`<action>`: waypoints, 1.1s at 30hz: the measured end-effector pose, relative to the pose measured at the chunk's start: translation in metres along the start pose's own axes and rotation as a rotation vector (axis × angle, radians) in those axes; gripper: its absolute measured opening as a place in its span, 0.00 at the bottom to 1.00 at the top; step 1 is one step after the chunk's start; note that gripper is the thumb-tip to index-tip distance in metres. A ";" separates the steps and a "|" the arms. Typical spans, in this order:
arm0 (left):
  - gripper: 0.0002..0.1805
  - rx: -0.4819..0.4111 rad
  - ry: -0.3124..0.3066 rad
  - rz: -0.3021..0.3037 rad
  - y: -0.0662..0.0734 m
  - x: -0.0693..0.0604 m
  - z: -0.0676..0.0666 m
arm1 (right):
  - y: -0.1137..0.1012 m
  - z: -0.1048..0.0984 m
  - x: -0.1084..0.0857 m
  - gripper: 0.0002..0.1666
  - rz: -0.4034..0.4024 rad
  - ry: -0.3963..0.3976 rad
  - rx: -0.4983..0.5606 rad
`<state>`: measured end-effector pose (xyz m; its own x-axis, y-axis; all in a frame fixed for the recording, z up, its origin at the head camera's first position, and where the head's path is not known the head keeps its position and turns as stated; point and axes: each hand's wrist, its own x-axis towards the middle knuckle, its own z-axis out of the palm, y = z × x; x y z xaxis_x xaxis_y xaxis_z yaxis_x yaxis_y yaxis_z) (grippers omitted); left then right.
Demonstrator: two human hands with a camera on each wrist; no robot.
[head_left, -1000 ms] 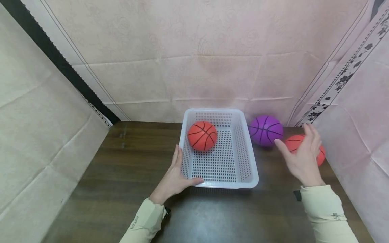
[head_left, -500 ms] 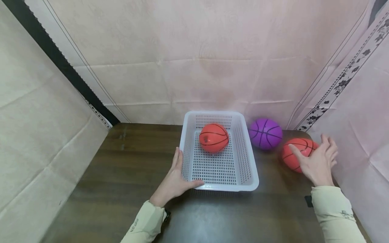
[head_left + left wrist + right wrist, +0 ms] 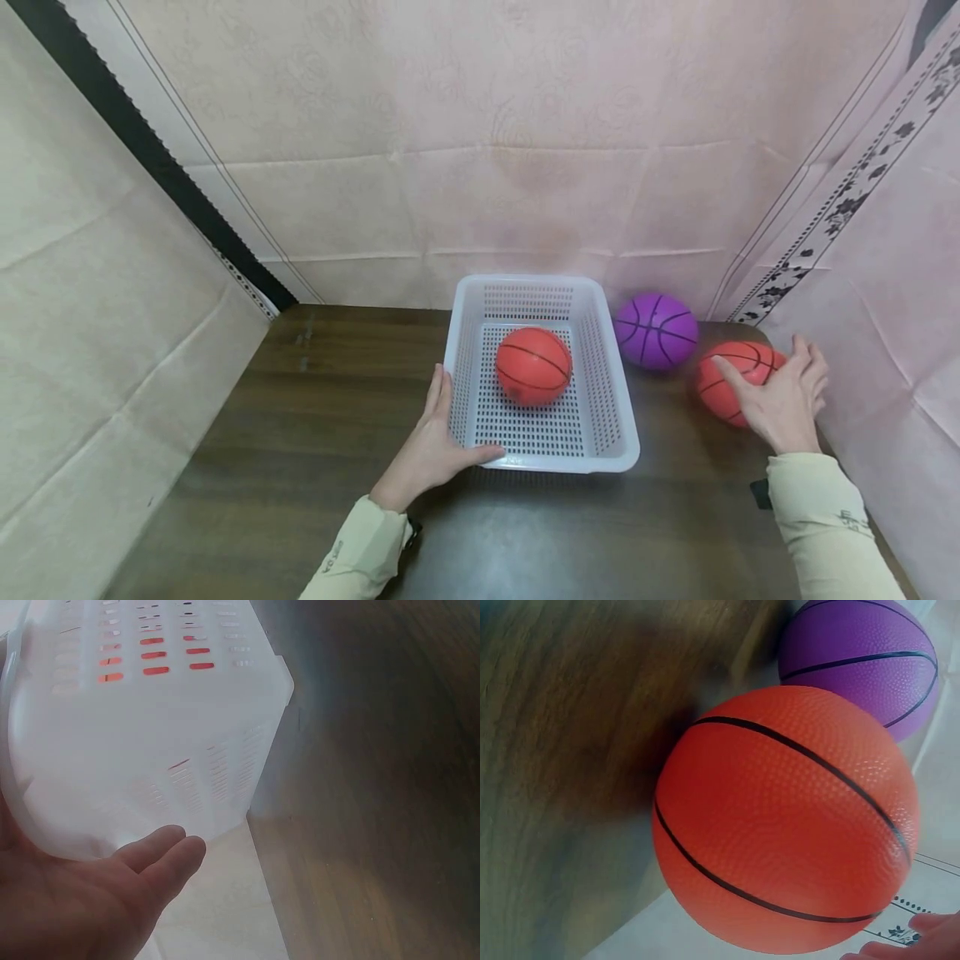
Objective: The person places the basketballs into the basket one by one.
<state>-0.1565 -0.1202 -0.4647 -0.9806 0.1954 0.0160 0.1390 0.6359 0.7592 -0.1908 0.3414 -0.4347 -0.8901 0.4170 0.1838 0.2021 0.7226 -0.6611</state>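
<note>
A white perforated plastic basket [image 3: 592,454] stands on the table with an orange-red toy basketball [image 3: 533,367] inside it. At the basket's near left corner is my left hand [image 3: 435,454]; its straight fingers lie along the outer side and the thumb rests over the front rim. In the left wrist view two straight fingers [image 3: 169,862] lie against the basket wall. My right hand [image 3: 787,404] is spread at a second orange-red basketball [image 3: 731,379], thumb over its top, fingers beyond its right side. The right wrist view shows fingertips [image 3: 922,941] close beside that ball; contact is unclear.
A purple toy basketball [image 3: 656,331] sits between the basket and the second orange-red ball, near the back edge. Pale cloth walls [image 3: 525,200] rise behind and at both sides of the dark wooden table [image 3: 330,433]. The right hand is near the right wall.
The ball in the basket has rolled right and then toward the front. My right hand has moved right and nearer, and its ball has shifted slightly nearer. The left hand stays at the basket.
</note>
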 end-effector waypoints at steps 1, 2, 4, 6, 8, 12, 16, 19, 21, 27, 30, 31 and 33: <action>0.76 -0.002 0.000 -0.004 0.000 0.000 0.000 | 0.001 0.000 0.001 0.67 0.001 -0.003 -0.004; 0.76 -0.006 0.002 -0.003 0.000 0.000 0.001 | 0.002 0.000 0.002 0.67 0.002 -0.005 -0.006; 0.76 -0.011 0.002 -0.002 0.000 0.000 0.001 | 0.003 0.001 0.003 0.67 0.005 -0.013 -0.010; 0.75 -0.016 -0.001 -0.003 0.000 0.000 0.002 | 0.005 0.001 0.004 0.67 0.009 -0.021 -0.008; 0.75 -0.025 -0.004 -0.003 0.001 0.001 0.002 | 0.007 0.002 0.005 0.67 0.016 -0.025 -0.005; 0.75 -0.027 -0.011 0.011 0.001 0.003 0.001 | 0.011 0.004 0.005 0.68 0.039 -0.033 -0.003; 0.76 0.005 -0.023 0.014 0.003 0.006 0.001 | 0.014 0.004 0.007 0.68 0.062 -0.052 -0.008; 0.76 0.020 -0.023 0.004 0.003 0.007 0.002 | 0.015 0.004 0.009 0.70 0.070 -0.060 -0.020; 0.75 0.020 -0.022 0.000 0.004 0.006 0.002 | 0.015 0.003 0.009 0.71 0.076 -0.057 -0.037; 0.74 -0.009 -0.031 -0.009 0.004 0.003 0.003 | 0.021 0.006 0.006 0.72 0.102 -0.018 -0.045; 0.75 -0.015 -0.029 -0.022 0.002 0.001 0.002 | 0.023 0.010 0.004 0.71 0.115 -0.009 -0.034; 0.75 -0.014 -0.027 -0.025 0.001 0.001 0.001 | 0.023 0.012 0.003 0.71 0.118 -0.007 -0.033; 0.75 -0.013 -0.024 -0.025 0.000 0.000 0.001 | 0.022 0.014 0.003 0.72 0.123 -0.009 -0.035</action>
<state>-0.1563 -0.1194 -0.4654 -0.9801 0.1976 -0.0191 0.1123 0.6313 0.7673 -0.1949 0.3514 -0.4588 -0.8612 0.4990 0.0965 0.3241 0.6854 -0.6520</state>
